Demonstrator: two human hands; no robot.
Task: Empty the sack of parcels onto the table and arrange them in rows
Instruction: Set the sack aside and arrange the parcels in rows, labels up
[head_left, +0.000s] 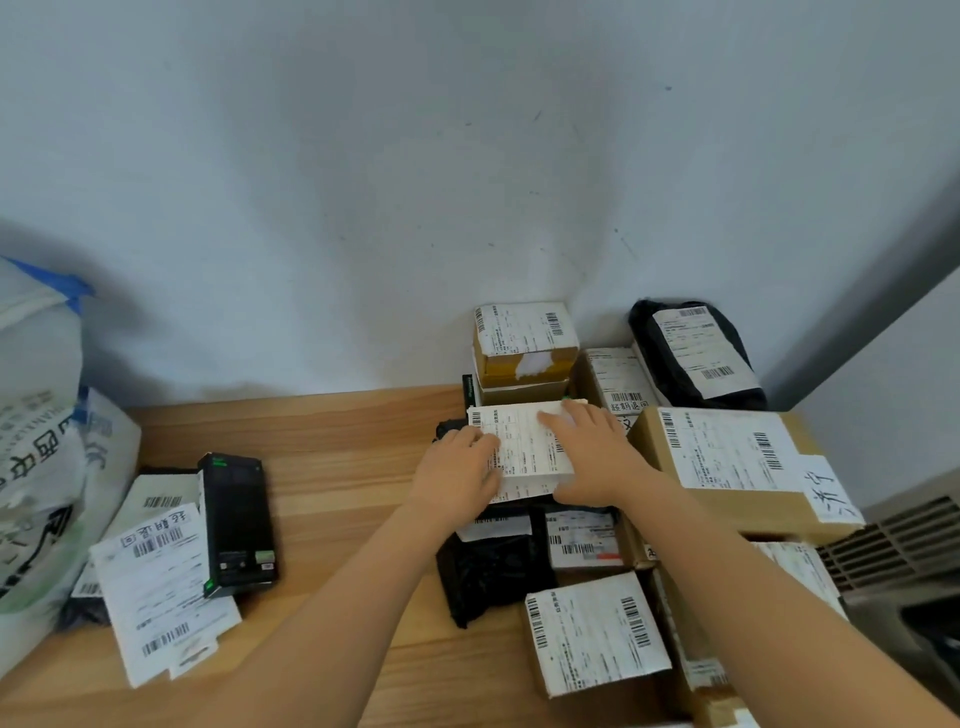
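A white labelled parcel (524, 447) lies on the wooden table (337, 467) among parcels on the right side. My left hand (460, 470) rests on its left edge with fingers laid over the label. My right hand (587, 452) lies flat on its right part, fingers straight. Behind it stands a small brown box (524, 348) on another box. A large cardboard box (727, 467) sits to the right, a black bag parcel (696, 353) at the back. The white woven sack (41, 441) stands at the left edge.
Near the sack lie a black box (239, 525) and flat white parcels (161, 587). In front of my hands are a black bag (488, 571), a small labelled parcel (584, 540) and a white-labelled box (592, 634). The wall runs along the table's back edge.
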